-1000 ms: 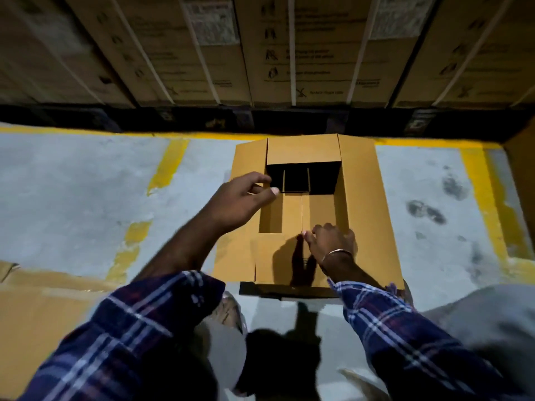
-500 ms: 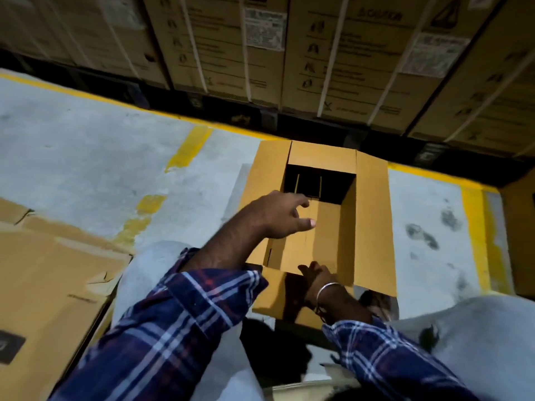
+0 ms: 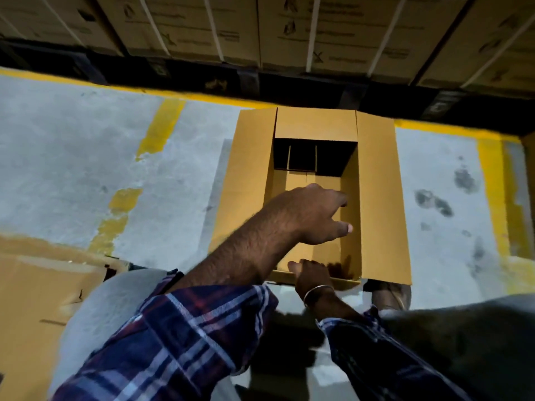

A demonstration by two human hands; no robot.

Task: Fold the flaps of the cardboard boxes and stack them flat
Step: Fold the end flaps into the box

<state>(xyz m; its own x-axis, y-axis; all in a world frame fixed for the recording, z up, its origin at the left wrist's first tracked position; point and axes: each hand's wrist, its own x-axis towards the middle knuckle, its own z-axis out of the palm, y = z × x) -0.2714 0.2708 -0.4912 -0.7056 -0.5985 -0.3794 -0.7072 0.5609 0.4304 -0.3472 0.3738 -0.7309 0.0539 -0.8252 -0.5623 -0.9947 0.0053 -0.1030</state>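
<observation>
Concrete floor (image 3: 86, 146): left hand (image 3: 312, 215) loose over open box (image 3: 376, 198), right hand (image 3: 311, 274) grips its near edge.

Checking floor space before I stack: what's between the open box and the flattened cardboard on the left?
In the head view, bare grey concrete floor with broken yellow paint stripes separates the open box from the flattened cardboard. Nearer the camera, the left forearm crosses it.

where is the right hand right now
In the head view, the right hand sits low and centre-right, gripping the near edge of the open tan cardboard box, just below the left hand that reaches over the box opening.
</observation>
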